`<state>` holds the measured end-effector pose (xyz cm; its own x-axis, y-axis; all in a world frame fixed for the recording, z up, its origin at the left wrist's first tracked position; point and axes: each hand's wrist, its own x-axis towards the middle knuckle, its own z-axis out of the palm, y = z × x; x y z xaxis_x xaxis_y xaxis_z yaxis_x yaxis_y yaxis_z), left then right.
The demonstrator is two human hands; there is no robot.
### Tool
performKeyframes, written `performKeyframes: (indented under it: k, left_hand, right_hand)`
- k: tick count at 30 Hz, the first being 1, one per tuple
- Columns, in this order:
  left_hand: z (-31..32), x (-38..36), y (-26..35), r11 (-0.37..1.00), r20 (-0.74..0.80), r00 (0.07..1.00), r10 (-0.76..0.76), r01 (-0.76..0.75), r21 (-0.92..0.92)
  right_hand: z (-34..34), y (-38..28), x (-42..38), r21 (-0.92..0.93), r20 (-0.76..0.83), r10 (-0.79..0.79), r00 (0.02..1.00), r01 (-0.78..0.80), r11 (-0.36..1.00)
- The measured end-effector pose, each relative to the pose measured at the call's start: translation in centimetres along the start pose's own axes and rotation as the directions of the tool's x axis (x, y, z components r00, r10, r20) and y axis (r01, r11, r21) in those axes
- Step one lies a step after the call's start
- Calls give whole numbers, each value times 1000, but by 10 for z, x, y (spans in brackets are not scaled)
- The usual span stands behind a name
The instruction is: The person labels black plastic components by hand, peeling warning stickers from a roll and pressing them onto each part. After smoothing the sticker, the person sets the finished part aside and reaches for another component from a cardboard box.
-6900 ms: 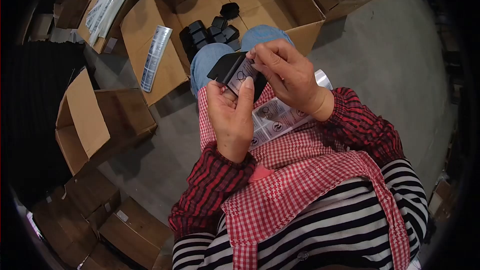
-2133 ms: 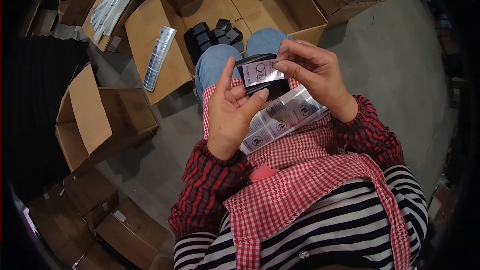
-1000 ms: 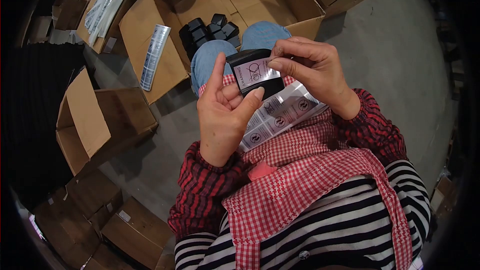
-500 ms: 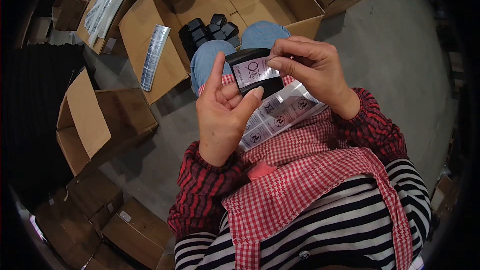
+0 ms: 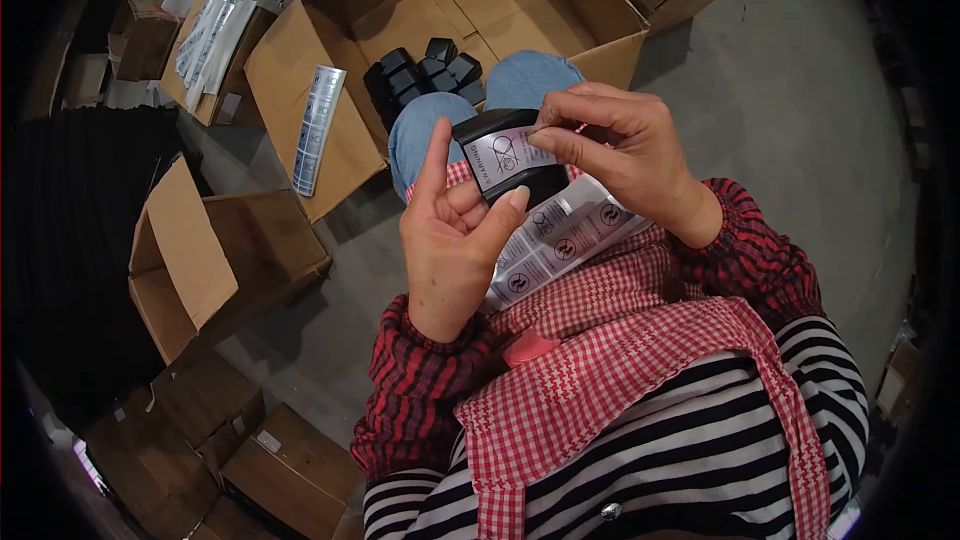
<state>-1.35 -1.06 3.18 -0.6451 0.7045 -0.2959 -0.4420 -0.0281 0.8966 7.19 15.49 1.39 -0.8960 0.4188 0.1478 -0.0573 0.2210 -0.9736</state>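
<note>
A black plastic piece (image 5: 545, 183) rests in my left hand (image 5: 450, 250), held between thumb and fingers above my knees. Across its face lies a silvery warning label (image 5: 497, 157) with a crossed-out drawing. My right hand (image 5: 625, 150) pinches the right end of this label between thumb and forefinger. Below the hands, a sheet of printed labels (image 5: 565, 245) lies on my lap over the red checked apron.
Ahead, a large open carton (image 5: 490, 0) holds several black pieces (image 5: 425, 70) near my knees. A label strip (image 5: 318, 130) lies on its flap. More label strips (image 5: 213, 35) top a box at the upper left. An open box (image 5: 240, 240) stands at the left.
The view has shifted slightly, moving the surroundings a little right and down. The label's right end is still in my right hand, and the black piece looks slightly turned.
</note>
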Motion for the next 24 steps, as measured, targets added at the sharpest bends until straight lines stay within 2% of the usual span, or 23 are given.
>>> performKeyframes:
  k: [4,8,10,17,20,22,24]
  left_hand:
    - [2,0,2,1000,-4,1000,-26,26,6]
    - [2,0,2,999,5,999,-36,36,-4]
    - [2,0,1,999,22,999,-39,39,9]
    - [10,-1,1,999,35,999,32,-34,38]
    - [13,-2,2,997,22,998,57,-58,44]
    - [13,-2,2,996,20,998,59,-60,64]
    - [11,-3,1,992,20,997,75,-77,96]
  right_hand:
    - [-1,-1,0,-95,-9,-21,1000,20,995]
    - [-1,-4,0,-69,-26,14,1000,-16,998]
    - [-1,-3,0,-135,-35,-52,998,47,990]
    - [2,-3,0,-127,-123,-104,987,88,988]
    - [0,-5,0,-147,-98,-68,993,53,988]
    - [1,-3,1,-174,-119,-126,985,104,979]
    - [1,-7,0,-182,-129,-108,986,84,980]
